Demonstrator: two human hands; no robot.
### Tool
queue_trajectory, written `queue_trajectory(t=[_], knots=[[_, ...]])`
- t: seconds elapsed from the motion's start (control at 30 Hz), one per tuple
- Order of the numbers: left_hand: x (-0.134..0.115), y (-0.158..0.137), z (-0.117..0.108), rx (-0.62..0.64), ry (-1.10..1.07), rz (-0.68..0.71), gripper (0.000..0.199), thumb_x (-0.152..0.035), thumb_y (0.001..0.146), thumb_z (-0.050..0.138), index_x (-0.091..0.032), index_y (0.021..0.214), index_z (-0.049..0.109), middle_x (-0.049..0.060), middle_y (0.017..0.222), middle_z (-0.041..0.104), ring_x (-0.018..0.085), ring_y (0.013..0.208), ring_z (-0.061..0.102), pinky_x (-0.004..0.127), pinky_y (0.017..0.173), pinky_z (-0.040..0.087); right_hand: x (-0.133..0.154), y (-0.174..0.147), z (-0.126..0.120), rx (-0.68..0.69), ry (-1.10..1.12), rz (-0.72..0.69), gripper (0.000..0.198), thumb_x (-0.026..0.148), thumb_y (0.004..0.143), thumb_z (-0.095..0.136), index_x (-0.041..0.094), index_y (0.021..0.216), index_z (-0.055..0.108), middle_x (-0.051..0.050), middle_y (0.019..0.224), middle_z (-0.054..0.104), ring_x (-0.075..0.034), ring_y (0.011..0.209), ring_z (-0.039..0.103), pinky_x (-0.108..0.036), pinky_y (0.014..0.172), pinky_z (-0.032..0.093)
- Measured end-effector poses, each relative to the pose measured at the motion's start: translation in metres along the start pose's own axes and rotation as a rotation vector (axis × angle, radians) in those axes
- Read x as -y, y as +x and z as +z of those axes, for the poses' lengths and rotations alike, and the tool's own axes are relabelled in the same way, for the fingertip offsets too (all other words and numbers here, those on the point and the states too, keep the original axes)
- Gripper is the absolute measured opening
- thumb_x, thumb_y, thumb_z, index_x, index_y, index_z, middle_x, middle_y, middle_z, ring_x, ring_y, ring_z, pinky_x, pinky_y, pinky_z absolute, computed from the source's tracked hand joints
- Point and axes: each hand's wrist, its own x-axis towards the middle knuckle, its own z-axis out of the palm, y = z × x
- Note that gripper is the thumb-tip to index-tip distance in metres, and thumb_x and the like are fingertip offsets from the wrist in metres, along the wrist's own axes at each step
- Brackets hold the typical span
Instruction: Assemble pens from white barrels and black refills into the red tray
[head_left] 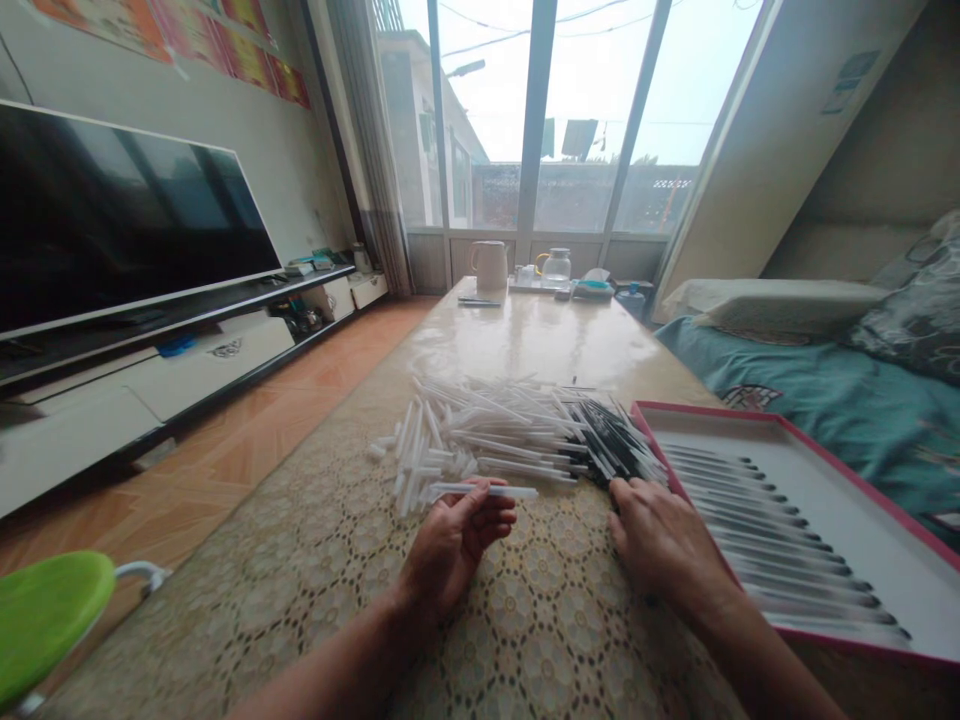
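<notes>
Daylight from a tall window (577,130) glazes the far end of a long worktop (517,620), its covering printed with beige flowers ringed by dark dots. On it, the left hand (459,545) pinches a slim, smooth white tube (519,491) level between thumb and index, the other fingers loosely curled. The right hand (660,530) lies palm down, its fingers at the near ends of thin black rods (611,440); whether they grip one I cannot tell. Just beyond the left hand, a loose heap of straight white tubes (495,430) spreads crosswise, meeting the rods at its right. Beside the right hand, a shallow white tray (862,540) with a pink rim holds a slanting row of translucent, dark-tipped sticks (765,545); the right forearm crosses in front of its near corner. Farther off stand a cream pitcher (491,268) and a clear glass jug (556,268). Around the worktop are a green seat (52,620), orange floor tiles (315,390), a glossy black television (120,220) and a teal bedcover (697,360).
</notes>
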Motion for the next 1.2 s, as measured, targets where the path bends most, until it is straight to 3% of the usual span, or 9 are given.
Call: queue_trajectory(t=[0.17, 0.27, 0.37, 0.53, 0.73, 0.93, 1.07, 1.2], knots=[[0.0, -0.001, 0.002, 0.003, 0.004, 0.009, 0.011, -0.018, 0.08, 0.061, -0.011, 0.087, 0.066, 0.008, 0.075, 0.072, 0.014, 0.065, 0.067, 0.023, 0.064, 0.051, -0.001, 0.006, 0.007, -0.061, 0.185, -0.027, 0.019, 0.013, 0.076, 0.049, 0.015, 0.092, 0.059, -0.011, 0.084, 0.063, -0.024, 0.084, 0.058, -0.032, 0.071, 0.041], [-0.001, -0.002, 0.005, 0.013, 0.025, 0.005, 0.012, -0.019, 0.08, 0.061, -0.01, 0.086, 0.066, 0.008, 0.074, 0.071, 0.014, 0.064, 0.066, 0.023, 0.062, 0.051, 0.005, 0.008, -0.003, -0.07, 0.489, -0.048, 0.003, 0.019, 0.079, 0.049, 0.019, 0.079, 0.052, -0.004, 0.075, 0.059, -0.018, 0.07, 0.056, -0.029, 0.063, 0.041], [0.0, -0.003, 0.007, 0.019, 0.06, 0.006, 0.013, -0.021, 0.08, 0.062, -0.01, 0.086, 0.066, 0.008, 0.073, 0.071, 0.014, 0.064, 0.066, 0.024, 0.062, 0.05, 0.018, 0.006, -0.015, -0.042, 0.829, -0.028, 0.006, 0.024, 0.082, 0.05, 0.02, 0.079, 0.048, 0.002, 0.065, 0.053, -0.013, 0.057, 0.051, -0.025, 0.053, 0.039], [0.0, -0.003, 0.007, 0.042, 0.09, 0.01, 0.017, -0.024, 0.081, 0.062, -0.009, 0.087, 0.066, 0.009, 0.073, 0.071, 0.015, 0.065, 0.066, 0.024, 0.062, 0.05, 0.038, 0.002, -0.021, 0.069, 1.299, -0.071, 0.011, 0.026, 0.082, 0.055, 0.019, 0.085, 0.048, 0.003, 0.071, 0.053, -0.012, 0.064, 0.052, -0.023, 0.058, 0.042], [0.0, -0.003, 0.007, 0.027, 0.074, 0.005, 0.015, -0.023, 0.08, 0.063, -0.01, 0.086, 0.066, 0.008, 0.073, 0.071, 0.015, 0.063, 0.066, 0.024, 0.06, 0.049, 0.045, 0.001, -0.015, 0.103, 1.383, -0.102, 0.007, 0.023, 0.081, 0.058, 0.018, 0.08, 0.053, 0.002, 0.071, 0.054, -0.011, 0.065, 0.05, -0.022, 0.058, 0.04], [0.001, -0.002, 0.005, 0.041, 0.051, 0.008, 0.016, -0.024, 0.08, 0.063, -0.01, 0.087, 0.066, 0.008, 0.073, 0.071, 0.014, 0.063, 0.066, 0.023, 0.061, 0.049, 0.046, 0.002, -0.011, 0.096, 1.466, -0.032, 0.013, 0.029, 0.079, 0.062, 0.018, 0.081, 0.055, 0.0, 0.072, 0.058, -0.012, 0.066, 0.052, -0.023, 0.059, 0.04], [0.0, -0.001, 0.004, 0.04, 0.045, 0.012, 0.016, -0.023, 0.08, 0.063, -0.01, 0.087, 0.066, 0.008, 0.074, 0.071, 0.014, 0.063, 0.066, 0.023, 0.061, 0.049, 0.045, 0.003, -0.009, 0.035, 1.478, 0.001, 0.017, 0.031, 0.078, 0.064, 0.018, 0.08, 0.055, 0.002, 0.069, 0.053, -0.01, 0.061, 0.047, -0.022, 0.055, 0.036], [0.001, -0.001, 0.004, 0.046, 0.048, 0.006, 0.017, -0.024, 0.08, 0.063, -0.01, 0.088, 0.066, 0.008, 0.074, 0.071, 0.015, 0.064, 0.066, 0.024, 0.062, 0.05, 0.046, 0.003, -0.007, 0.081, 1.527, 0.023, 0.017, 0.03, 0.077, 0.064, 0.018, 0.08, 0.053, 0.004, 0.064, 0.051, -0.009, 0.059, 0.045, -0.021, 0.053, 0.034]])
